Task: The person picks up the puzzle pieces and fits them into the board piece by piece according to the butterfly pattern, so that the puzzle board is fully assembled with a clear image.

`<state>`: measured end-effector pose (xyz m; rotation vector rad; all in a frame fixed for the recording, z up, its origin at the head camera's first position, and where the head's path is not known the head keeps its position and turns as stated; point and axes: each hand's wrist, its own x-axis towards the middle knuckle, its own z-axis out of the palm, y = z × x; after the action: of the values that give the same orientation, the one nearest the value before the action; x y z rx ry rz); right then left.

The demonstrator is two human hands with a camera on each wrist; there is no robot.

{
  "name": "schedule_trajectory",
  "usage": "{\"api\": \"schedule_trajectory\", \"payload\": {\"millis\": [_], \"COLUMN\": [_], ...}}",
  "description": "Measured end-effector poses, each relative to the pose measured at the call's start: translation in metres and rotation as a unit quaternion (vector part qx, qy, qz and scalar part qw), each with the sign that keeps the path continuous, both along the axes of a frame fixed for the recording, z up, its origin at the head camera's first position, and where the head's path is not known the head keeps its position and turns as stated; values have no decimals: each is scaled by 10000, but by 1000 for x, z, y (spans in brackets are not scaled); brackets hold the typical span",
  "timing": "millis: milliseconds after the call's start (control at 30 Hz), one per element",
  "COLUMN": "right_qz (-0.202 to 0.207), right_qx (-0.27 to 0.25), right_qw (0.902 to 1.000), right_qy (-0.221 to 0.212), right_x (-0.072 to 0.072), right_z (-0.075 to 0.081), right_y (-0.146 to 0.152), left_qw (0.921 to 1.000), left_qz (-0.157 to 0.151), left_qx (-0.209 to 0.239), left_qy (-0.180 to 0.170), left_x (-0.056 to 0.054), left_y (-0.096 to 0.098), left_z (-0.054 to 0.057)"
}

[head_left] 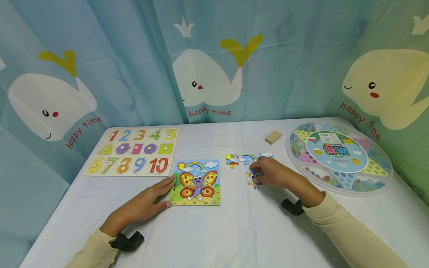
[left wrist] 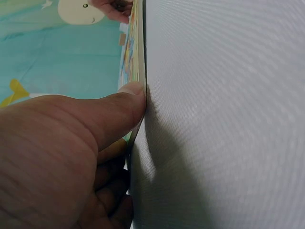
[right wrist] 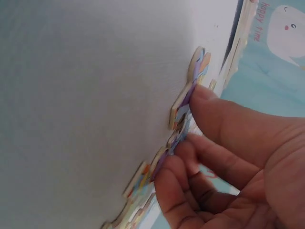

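Observation:
My right hand (head_left: 273, 172) bends its thumb and fingers onto a small jigsaw piece (head_left: 256, 185) with part of a purple butterfly on it. In the right wrist view the thumb presses one purple piece (right wrist: 183, 102), and the fingertips sit on a neighbouring piece (right wrist: 159, 160). The hand hides part of them. Above lies a row of jigsaw pieces with a sun piece (head_left: 232, 159) and a rainbow piece (head_left: 248, 159). My left hand (head_left: 147, 203) rests at the left edge of a butterfly picture board (head_left: 200, 184), fingers stretched out and thumb at its lower corner.
A wooden number and shape board (head_left: 92, 168) lies at the back left. At the right stands a round clear case (head_left: 338, 152) of coloured beads. A small wooden block (head_left: 273, 137) lies near the back edge, before a whale-print curtain (head_left: 134, 44).

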<state>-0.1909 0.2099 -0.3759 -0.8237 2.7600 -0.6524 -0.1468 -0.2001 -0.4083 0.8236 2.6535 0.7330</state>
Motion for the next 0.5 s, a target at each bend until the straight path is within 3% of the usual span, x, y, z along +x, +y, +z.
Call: {"api": "schedule_trajectory", "payload": {"millis": [233,367,500], "right_qz": [-668,-824,-829], "right_qx": [46,-166,-415], "right_qw": [9968,9946,9944], "right_qy": [-435,-614,-510], "right_x": [2,3,5], "right_z": [4,4,3], "right_y": [-4,-4,-3], "left_qw": [10000,10000,10000], "left_qz": [-17,-29,-23], "left_qx": [17,38,10], "left_qy": [-29,-49,-36], "left_x": [0,1,1], "left_y": [1,1,0], "left_z": [2,2,3]}}
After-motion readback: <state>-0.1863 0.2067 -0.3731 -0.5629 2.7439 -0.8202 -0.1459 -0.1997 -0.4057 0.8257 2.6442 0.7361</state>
